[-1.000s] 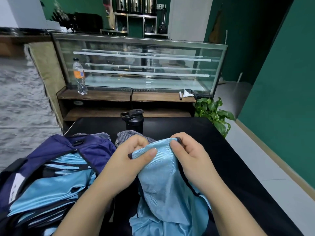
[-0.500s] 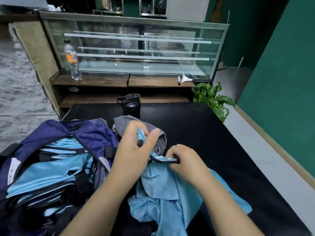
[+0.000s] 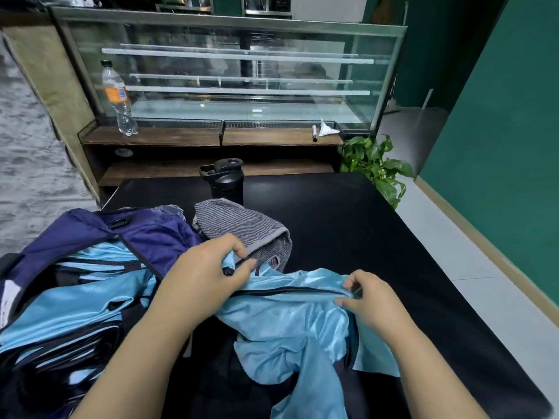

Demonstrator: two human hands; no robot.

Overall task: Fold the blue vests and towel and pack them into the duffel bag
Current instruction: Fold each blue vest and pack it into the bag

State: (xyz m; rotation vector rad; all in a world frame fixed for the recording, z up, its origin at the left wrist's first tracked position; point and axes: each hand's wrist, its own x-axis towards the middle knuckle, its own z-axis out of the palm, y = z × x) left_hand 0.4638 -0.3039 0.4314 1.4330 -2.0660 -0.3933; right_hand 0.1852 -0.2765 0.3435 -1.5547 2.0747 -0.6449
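The left hand (image 3: pixel 205 275) pinches one end of a blue vest's (image 3: pixel 290 331) dark-trimmed edge, the right hand (image 3: pixel 367 299) pinches the other end, stretching it between them over the tabletop's (image 3: pixel 348 222) near edge. The towel (image 3: pixel 242 228) lies just beyond the left hand. The open bag (image 3: pixel 90 237), holding blue vests, fills the near left corner

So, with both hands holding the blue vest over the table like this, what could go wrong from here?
1. The left hand and right hand pinch only the top edge of the blue vest; the bunched lower part may fold crooked.
2. The grey towel lies right behind the vest and could get dragged along.
3. The black bottle stands close behind the towel; a wide sweep might tip it.
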